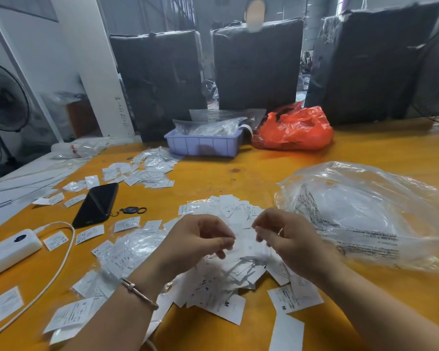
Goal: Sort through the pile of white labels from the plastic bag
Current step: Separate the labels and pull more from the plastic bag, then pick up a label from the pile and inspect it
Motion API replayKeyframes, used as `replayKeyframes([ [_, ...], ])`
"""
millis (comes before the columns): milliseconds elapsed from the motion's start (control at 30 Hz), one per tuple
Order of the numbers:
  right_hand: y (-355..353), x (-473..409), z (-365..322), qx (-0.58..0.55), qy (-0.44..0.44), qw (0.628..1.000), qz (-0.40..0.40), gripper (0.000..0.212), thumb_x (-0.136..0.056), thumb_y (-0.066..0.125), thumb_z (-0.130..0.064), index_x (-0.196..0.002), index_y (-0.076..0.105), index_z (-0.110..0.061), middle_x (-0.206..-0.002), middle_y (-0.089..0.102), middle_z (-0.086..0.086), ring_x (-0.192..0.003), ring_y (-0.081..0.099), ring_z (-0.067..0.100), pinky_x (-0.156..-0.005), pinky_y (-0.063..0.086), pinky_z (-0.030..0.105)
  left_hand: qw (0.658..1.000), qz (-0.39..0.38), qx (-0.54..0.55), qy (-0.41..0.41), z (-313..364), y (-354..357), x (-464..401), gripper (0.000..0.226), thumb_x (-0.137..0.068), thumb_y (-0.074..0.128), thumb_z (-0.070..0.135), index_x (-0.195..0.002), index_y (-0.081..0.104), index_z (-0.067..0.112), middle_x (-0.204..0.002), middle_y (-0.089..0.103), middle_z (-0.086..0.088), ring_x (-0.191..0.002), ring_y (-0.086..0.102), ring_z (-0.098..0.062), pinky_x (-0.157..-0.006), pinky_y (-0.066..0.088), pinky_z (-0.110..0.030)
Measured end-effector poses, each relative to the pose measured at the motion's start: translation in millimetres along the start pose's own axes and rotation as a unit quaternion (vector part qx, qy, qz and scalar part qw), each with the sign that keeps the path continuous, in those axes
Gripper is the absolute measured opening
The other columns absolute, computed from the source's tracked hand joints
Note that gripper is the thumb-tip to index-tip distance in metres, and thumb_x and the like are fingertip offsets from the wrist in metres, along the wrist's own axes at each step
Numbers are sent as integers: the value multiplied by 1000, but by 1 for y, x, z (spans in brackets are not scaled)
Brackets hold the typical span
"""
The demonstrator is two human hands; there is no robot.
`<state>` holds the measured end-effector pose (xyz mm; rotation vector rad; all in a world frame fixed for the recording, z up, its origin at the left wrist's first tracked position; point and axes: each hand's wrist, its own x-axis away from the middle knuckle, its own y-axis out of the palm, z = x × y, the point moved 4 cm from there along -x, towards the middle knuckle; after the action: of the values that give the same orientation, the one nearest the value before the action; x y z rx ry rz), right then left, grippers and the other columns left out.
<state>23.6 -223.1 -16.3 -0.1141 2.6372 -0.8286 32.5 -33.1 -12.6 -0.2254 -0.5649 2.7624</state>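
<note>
Both hands, left hand [200, 239] and right hand [287, 236], pinch blurred labels above the heaped white labels [228, 279].

This is looking like a garment or packing workshop rather than a home: a long orange table [238, 171] is lying strewn with printed white labels [213, 295] carrying size letters, a clear plastic bag [360, 214] is sitting at the right of the frame, and a lilac tray [203, 145] of bagged stock is standing at centre. Big black-wrapped bales [259, 64] are lining the top, with standing fans [3, 97] flanking both edges
</note>
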Motion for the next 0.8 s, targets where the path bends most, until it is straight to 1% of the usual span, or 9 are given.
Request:
replayKeyframes([
  [33, -3, 0, 2, 61, -4, 998, 14, 6, -90, 64, -15, -93, 68, -18, -80, 66, -6, -72, 59, 8, -69, 51, 34, 1000, 18, -1, -4, -1, -3, -1, 2, -84, 74, 2, -82, 74, 3, -73, 73, -10, -62, 68, -17, -62, 54, -23],
  [100, -4, 0, 5, 119, -6, 993, 2, 13, -87, 68, -22, -99, 67, -24, -92, 63, -12, -85, 56, 6, -76, 49, 31, 999, 51, -8, -9, -3, -9, -1, 4, -85, 74, 6, -81, 74, 5, -71, 73, -8, -61, 67, -15, -62, 55, -23],
  [200, 5, 0, 6, 145, -18, 987, -60, 32, -79, 74, -36, -109, 65, -29, -106, 56, -15, -100, 48, 4, -87, 42, 26, 997, 82, -11, -12, -5, -13, -1, 10, -84, 76, 12, -78, 71, 5, -67, 72, -6, -59, 65, -13, -59, 54, -21],
  [300, 13, 1, 6, 171, -27, 980, -102, 43, -75, 75, -46, -113, 65, -29, -111, 52, -14, -106, 44, 4, -92, 41, 29, 995, 94, -16, -14, -4, -14, -1, 15, -83, 77, 16, -76, 70, 4, -64, 70, -5, -57, 64, -13, -58, 52, -20],
  [433, 11, -1, 9, 195, -26, 975, -103, 38, -78, 71, -49, -109, 68, -28, -108, 54, -15, -103, 47, 4, -89, 43, 28, 996, 91, -9, -19, -4, -13, -1, 17, -82, 77, 17, -75, 70, 4, -61, 69, -3, -56, 63, -12, -57, 51, -19],
  [500, 10, -1, 9, 185, -26, 977, -101, 33, -80, 70, -48, -106, 69, -27, -105, 55, -15, -100, 49, 4, -88, 44, 29, 996, 83, -7, -23, -5, -12, -1, 15, -83, 77, 16, -77, 70, 4, -63, 70, -4, -58, 64, -12, -58, 51, -19],
  [600, 10, -1, 10, 157, -19, 983, -93, 25, -83, 70, -40, -101, 72, -25, -101, 57, -15, -96, 52, 3, -86, 47, 31, 997, 76, -12, -31, -7, -12, -1, 6, -83, 77, 9, -79, 72, 9, -71, 73, -4, -65, 67, -11, -63, 53, -19],
  [733, 8, -2, 14, 103, 15, 992, -77, 14, -82, 69, -29, -94, 74, -23, -96, 60, -13, -90, 55, 1, -82, 49, 32, 996, 81, -12, -33, -8, -11, 0, 15, -81, 74, 3, -77, 76, 17, -78, 75, 1, -72, 67, -2, -64, 50, -11],
  [800, 8, -2, 15, 81, 28, 993, -77, 11, -82, 67, -24, -89, 75, -23, -94, 60, -13, -88, 56, 2, -80, 50, 31, 997, 76, -6, -30, -7, -11, 0, 13, -81, 75, 5, -78, 78, 17, -79, 76, 2, -73, 68, -2, -64, 48, -10],
])
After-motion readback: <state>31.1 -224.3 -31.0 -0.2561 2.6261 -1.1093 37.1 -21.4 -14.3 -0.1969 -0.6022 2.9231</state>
